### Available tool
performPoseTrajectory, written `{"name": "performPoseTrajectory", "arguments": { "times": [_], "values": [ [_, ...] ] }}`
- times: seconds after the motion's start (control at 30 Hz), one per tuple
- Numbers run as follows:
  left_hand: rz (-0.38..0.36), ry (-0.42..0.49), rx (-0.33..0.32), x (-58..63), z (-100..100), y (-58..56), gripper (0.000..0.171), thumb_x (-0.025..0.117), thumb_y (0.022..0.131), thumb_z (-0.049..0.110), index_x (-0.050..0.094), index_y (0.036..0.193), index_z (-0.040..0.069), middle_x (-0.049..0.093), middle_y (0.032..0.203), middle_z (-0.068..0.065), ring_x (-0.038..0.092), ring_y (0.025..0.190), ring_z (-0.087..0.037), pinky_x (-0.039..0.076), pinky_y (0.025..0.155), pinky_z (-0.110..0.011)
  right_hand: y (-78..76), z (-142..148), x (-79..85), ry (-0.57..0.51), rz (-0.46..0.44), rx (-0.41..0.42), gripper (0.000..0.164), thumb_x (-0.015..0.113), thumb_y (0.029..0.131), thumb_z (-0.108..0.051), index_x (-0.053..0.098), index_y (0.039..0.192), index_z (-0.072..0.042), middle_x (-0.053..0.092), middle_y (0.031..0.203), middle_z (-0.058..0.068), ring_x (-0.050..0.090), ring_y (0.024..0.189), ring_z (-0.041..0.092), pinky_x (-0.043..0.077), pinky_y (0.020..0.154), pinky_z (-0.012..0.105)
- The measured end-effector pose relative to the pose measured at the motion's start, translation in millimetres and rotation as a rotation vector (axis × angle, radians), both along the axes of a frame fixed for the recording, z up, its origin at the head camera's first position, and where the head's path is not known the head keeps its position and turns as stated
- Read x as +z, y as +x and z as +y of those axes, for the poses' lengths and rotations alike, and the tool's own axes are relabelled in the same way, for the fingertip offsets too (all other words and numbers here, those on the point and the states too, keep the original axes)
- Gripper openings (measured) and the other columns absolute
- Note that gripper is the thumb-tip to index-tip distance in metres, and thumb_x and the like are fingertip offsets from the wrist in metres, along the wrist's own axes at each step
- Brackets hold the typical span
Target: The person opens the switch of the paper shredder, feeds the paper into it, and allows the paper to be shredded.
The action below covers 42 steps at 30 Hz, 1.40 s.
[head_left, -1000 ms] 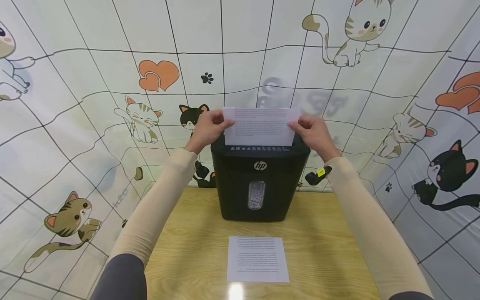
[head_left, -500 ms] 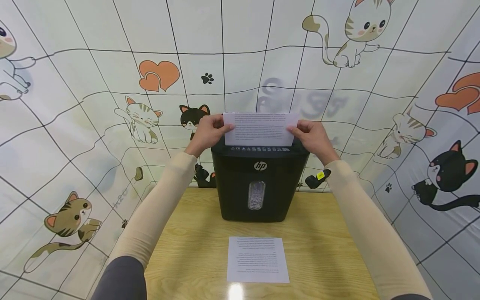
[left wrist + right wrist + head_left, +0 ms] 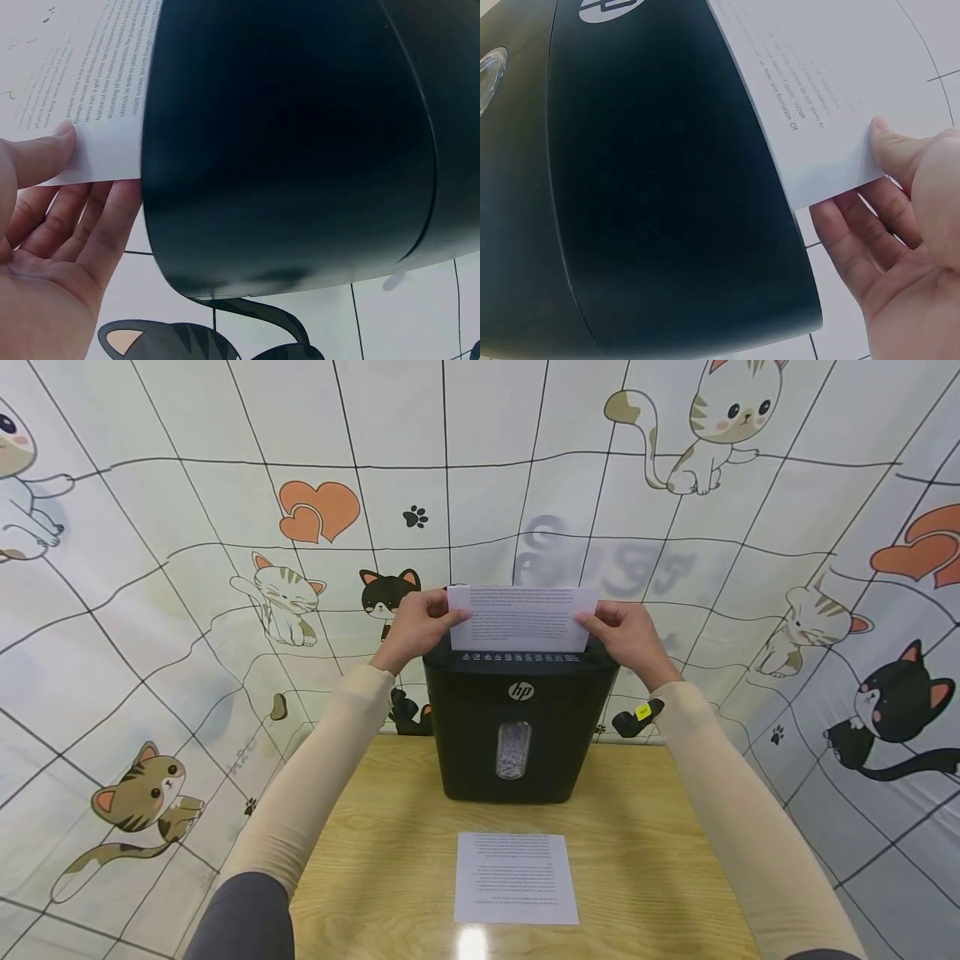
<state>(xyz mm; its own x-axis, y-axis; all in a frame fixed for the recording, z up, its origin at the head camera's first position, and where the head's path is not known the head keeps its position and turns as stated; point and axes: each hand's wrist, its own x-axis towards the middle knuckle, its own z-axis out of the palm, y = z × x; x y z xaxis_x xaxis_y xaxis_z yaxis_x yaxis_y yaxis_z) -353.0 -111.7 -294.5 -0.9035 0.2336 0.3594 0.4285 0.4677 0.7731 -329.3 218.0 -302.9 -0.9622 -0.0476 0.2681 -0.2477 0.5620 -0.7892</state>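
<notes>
A printed sheet of paper [image 3: 521,618] stands upright at the top of a black HP paper shredder [image 3: 472,718], its lower edge hidden at the slot. My left hand [image 3: 416,625] pinches the sheet's left edge, thumb on the near face and fingers behind. At the opposite edge my right hand [image 3: 628,635] pinches it the same way. In the left wrist view the thumb presses on the paper [image 3: 105,142] beside the shredder's dark body [image 3: 285,150]. The right wrist view has the other side of the sheet [image 3: 817,135] between thumb and fingers.
A second printed sheet [image 3: 516,878] lies flat on the wooden table [image 3: 390,827] in front of the shredder. Paper shreds show through the bin's window [image 3: 513,750]. Behind and at both sides hangs a white cat-patterned curtain [image 3: 480,510].
Over the first half second the sheet and both hands came down slightly toward the shredder's top. Since then they have barely moved. Both hands keep their pinch.
</notes>
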Motion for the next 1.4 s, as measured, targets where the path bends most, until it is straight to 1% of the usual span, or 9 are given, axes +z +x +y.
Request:
{"name": "performPoseTrajectory", "arguments": {
  "times": [0.3, 0.43, 0.67, 0.83, 0.97, 1.07, 1.2, 1.27, 1.4],
  "values": [
    [0.006, -0.011, -0.001, -3.6, -2, -1.5, 0.023, 0.068, 0.086, 0.031, 0.069, 0.106, 0.019, 0.071, 0.1, 0.002, 0.066, 0.087, -0.01, 0.05, 0.083, -0.035, 2.3, -2, 0.4, -0.003, 0.008, 0.012, 0.046, 0.062, 0.082, -0.051, 0.066, 0.119, -0.023, 0.066, 0.115, 0.001, 0.064, 0.099, 0.017, 0.049, 0.091, 0.038],
    [0.007, -0.009, -0.005, -3.8, -3, -1.8, 0.024, 0.069, 0.086, 0.03, 0.069, 0.107, 0.019, 0.071, 0.1, 0.002, 0.066, 0.087, -0.01, 0.05, 0.082, -0.035, 2.8, -3, 0.3, -0.011, 0.012, 0.014, 0.045, 0.062, 0.083, -0.05, 0.066, 0.118, -0.022, 0.066, 0.114, 0.002, 0.064, 0.1, 0.017, 0.049, 0.091, 0.039],
    [0.016, -0.012, 0.0, -3.6, -3, -0.5, 0.023, 0.069, 0.086, 0.029, 0.069, 0.107, 0.018, 0.071, 0.1, 0.001, 0.067, 0.086, -0.01, 0.051, 0.08, -0.034, 1.7, -3, -2.8, 0.004, -0.001, 0.006, 0.049, 0.061, 0.082, -0.054, 0.066, 0.119, -0.023, 0.066, 0.114, 0.002, 0.063, 0.101, 0.017, 0.048, 0.092, 0.04],
    [-0.02, 0.001, -0.005, -5.4, -2, 1.0, 0.025, 0.069, 0.086, 0.028, 0.069, 0.108, 0.017, 0.071, 0.1, 0.0, 0.066, 0.087, -0.011, 0.05, 0.082, -0.035, 0.6, -1, -6.9, 0.04, -0.01, 0.004, 0.05, 0.061, 0.081, -0.056, 0.066, 0.117, -0.022, 0.067, 0.112, 0.002, 0.063, 0.1, 0.018, 0.047, 0.093, 0.042],
    [-0.046, -0.015, -0.015, -9.5, -2, 1.1, 0.028, 0.069, 0.086, 0.029, 0.068, 0.11, 0.016, 0.071, 0.099, -0.001, 0.066, 0.088, -0.013, 0.049, 0.083, -0.035, 2.2, 2, -10.4, 0.058, -0.015, 0.015, 0.05, 0.061, 0.081, -0.057, 0.067, 0.116, -0.022, 0.067, 0.111, 0.002, 0.064, 0.099, 0.019, 0.046, 0.093, 0.043],
    [-0.039, -0.038, -0.017, -12.8, -2, 0.8, 0.028, 0.068, 0.086, 0.031, 0.068, 0.11, 0.015, 0.071, 0.099, 0.0, 0.066, 0.087, -0.013, 0.049, 0.082, -0.035, 4.0, 3, -12.1, 0.069, -0.009, 0.019, 0.049, 0.061, 0.081, -0.058, 0.067, 0.114, -0.022, 0.068, 0.11, 0.002, 0.063, 0.098, 0.019, 0.046, 0.091, 0.043],
    [-0.031, -0.053, -0.019, -16.4, -2, 1.7, 0.027, 0.067, 0.087, 0.032, 0.068, 0.109, 0.018, 0.071, 0.098, 0.001, 0.066, 0.086, -0.012, 0.049, 0.079, -0.034, 6.1, 3, -12.8, 0.108, 0.004, 0.003, 0.048, 0.06, 0.08, -0.061, 0.068, 0.103, -0.019, 0.068, 0.102, 0.004, 0.059, 0.093, 0.02, 0.045, 0.082, 0.039],
    [-0.022, -0.054, -0.023, -17.9, -3, 2.4, 0.025, 0.067, 0.087, 0.033, 0.068, 0.107, 0.019, 0.071, 0.097, 0.001, 0.065, 0.085, -0.012, 0.048, 0.077, -0.034, 7.1, 2, -12.8, 0.12, 0.009, -0.002, 0.049, 0.059, 0.08, -0.063, 0.068, 0.099, -0.019, 0.067, 0.1, 0.004, 0.058, 0.091, 0.02, 0.043, 0.079, 0.038],
    [0.005, -0.052, -0.037, -19.2, -3, 4.1, 0.024, 0.067, 0.086, 0.037, 0.068, 0.102, 0.021, 0.07, 0.094, 0.002, 0.064, 0.084, -0.013, 0.046, 0.072, -0.033, 8.7, 0, -13.0, 0.112, 0.014, 0.003, 0.051, 0.06, 0.078, -0.064, 0.068, 0.104, -0.022, 0.067, 0.103, 0.002, 0.059, 0.093, 0.019, 0.045, 0.084, 0.039]
  ]
}}
